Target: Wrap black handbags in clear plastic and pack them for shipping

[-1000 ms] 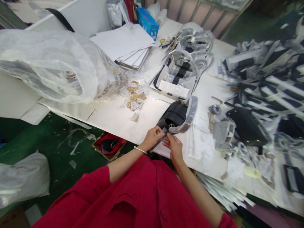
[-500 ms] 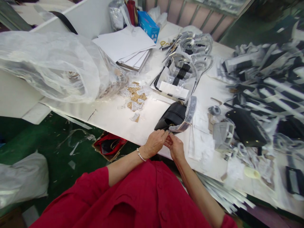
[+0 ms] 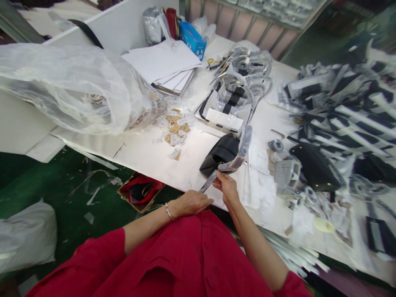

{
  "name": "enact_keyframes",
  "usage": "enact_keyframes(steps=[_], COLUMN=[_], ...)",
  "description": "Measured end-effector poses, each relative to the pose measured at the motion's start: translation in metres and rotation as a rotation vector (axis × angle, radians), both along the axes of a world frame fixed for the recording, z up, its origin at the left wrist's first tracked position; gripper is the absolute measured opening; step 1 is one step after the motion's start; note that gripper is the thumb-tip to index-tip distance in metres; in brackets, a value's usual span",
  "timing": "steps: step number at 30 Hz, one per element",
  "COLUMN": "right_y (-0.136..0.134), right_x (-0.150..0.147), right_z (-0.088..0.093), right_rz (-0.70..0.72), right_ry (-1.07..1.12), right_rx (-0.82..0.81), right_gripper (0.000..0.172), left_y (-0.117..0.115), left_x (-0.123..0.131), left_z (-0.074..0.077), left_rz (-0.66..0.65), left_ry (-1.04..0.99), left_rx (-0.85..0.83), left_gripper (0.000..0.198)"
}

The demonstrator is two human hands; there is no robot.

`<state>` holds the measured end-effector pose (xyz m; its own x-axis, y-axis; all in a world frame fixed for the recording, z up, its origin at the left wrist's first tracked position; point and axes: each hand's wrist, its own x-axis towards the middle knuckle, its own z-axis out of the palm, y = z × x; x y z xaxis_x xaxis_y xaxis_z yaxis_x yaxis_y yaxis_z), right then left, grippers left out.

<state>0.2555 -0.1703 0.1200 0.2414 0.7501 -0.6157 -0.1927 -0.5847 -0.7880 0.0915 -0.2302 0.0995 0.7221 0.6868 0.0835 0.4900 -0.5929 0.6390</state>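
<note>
A small black handbag [image 3: 222,152] lies on the table near its front edge. Its handle [image 3: 244,144], wrapped in clear plastic film, arches up on the right side. From the handle's lower end a narrow greyish strip [image 3: 209,182] runs down to my left hand [image 3: 192,203], whose fingers are closed on it in front of the table edge. My right hand [image 3: 227,189] pinches at the strip's upper end, beside the bag; the exact spot is partly hidden by the fingers.
Brown paper tags [image 3: 177,128] lie left of the bag, beside a large clear plastic bag [image 3: 93,90]. Behind are film-wrapped handles [image 3: 247,62], white sheets [image 3: 163,62] and a blue box [image 3: 192,40]. Black bags [image 3: 318,167] and wrapped straps [image 3: 349,111] are piled on the right.
My left hand has moved down and left, away from my right hand, and the greyish strip now stretches between them. My right hand stays by the handle's end.
</note>
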Motion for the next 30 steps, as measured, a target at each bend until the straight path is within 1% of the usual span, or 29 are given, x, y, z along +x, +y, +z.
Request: enact_keyframes(steps=[1, 2, 3, 5, 6, 7, 8, 9, 11, 12, 13, 15, 17, 19, 21, 23, 25, 26, 28, 30], right_y=[-0.001, -0.001, -0.002, -0.003, -0.004, -0.004, -0.004, -0.005, -0.004, -0.003, -0.002, -0.001, 0.000, 0.000, 0.000, 0.002, 0.004, 0.005, 0.004, 0.002], right_x=[0.001, 0.002, 0.003, 0.003, 0.003, 0.001, 0.000, -0.001, -0.003, -0.003, -0.003, -0.004, -0.005, -0.007, -0.001, 0.021, 0.065, 0.096, 0.167, 0.241], right_z=[-0.002, -0.004, -0.006, -0.011, -0.013, -0.014, -0.015, -0.015, -0.013, -0.012, -0.011, -0.010, -0.010, -0.011, -0.011, -0.010, -0.010, -0.010, -0.009, -0.009], right_rz=[0.008, 0.013, 0.017, 0.022, 0.025, 0.030, 0.034, 0.037, 0.030, 0.022, 0.014, -0.005, -0.032, -0.040, -0.011, 0.014, -0.025, -0.070, -0.246, -0.391], right_ry=[-0.021, -0.045, -0.069, -0.112, -0.125, -0.124, -0.110, -0.088, -0.058, -0.054, -0.054, -0.036, 0.013, 0.048, 0.054, 0.021, -0.066, -0.131, -0.313, -0.571], right_rx=[0.011, 0.027, 0.046, 0.094, 0.118, 0.137, 0.146, 0.148, 0.145, 0.148, 0.154, 0.154, 0.151, 0.158, 0.168, 0.175, 0.209, 0.234, 0.273, 0.277], right_gripper=[0.041, 0.041, 0.041, 0.039, 0.038, 0.037, 0.037, 0.036, 0.035, 0.034, 0.034, 0.033, 0.032, 0.031, 0.029, 0.028, 0.030, 0.031, 0.035, 0.038], left_y=[-0.002, -0.001, 0.003, 0.018, 0.028, 0.038, 0.047, 0.054, 0.061, 0.062, 0.061, 0.057, 0.052, 0.049, 0.047, 0.046, 0.045, 0.045, 0.045, 0.045], left_x=[-0.003, -0.006, -0.006, -0.002, 0.002, 0.007, 0.014, 0.020, 0.033, 0.037, 0.041, 0.044, 0.044, 0.044, 0.045, 0.047, 0.049, 0.049, 0.050, 0.052], left_z=[0.002, 0.004, 0.007, 0.011, 0.012, 0.011, 0.010, 0.007, 0.002, -0.001, -0.003, -0.006, -0.007, -0.007, -0.007, -0.007, -0.007, -0.007, -0.005, -0.003], left_rz=[0.012, 0.087, 0.219, 0.521, 0.624, 0.667, 0.657, 0.620, 0.570, 0.575, 0.597, 0.628, 0.633, 0.673, 0.740, 0.792, 0.821, 0.831, 0.851, 0.875], left_ry=[-0.066, -0.126, -0.177, -0.267, -0.312, -0.363, -0.421, -0.483, -0.598, -0.639, -0.665, -0.687, -0.693, -0.676, -0.631, -0.594, -0.581, -0.577, -0.569, -0.559], left_rx=[-0.039, -0.070, -0.099, -0.198, -0.288, -0.406, -0.549, -0.705, -0.970, -1.058, -1.109, -1.134, -1.116, -1.059, -0.979, -0.932, -0.925, -0.923, -0.910, -0.895], left_gripper=[0.024, 0.025, 0.027, 0.029, 0.031, 0.033, 0.037, 0.040, 0.046, 0.048, 0.050, 0.050, 0.048, 0.044, 0.042, 0.042, 0.043, 0.043, 0.044, 0.043])
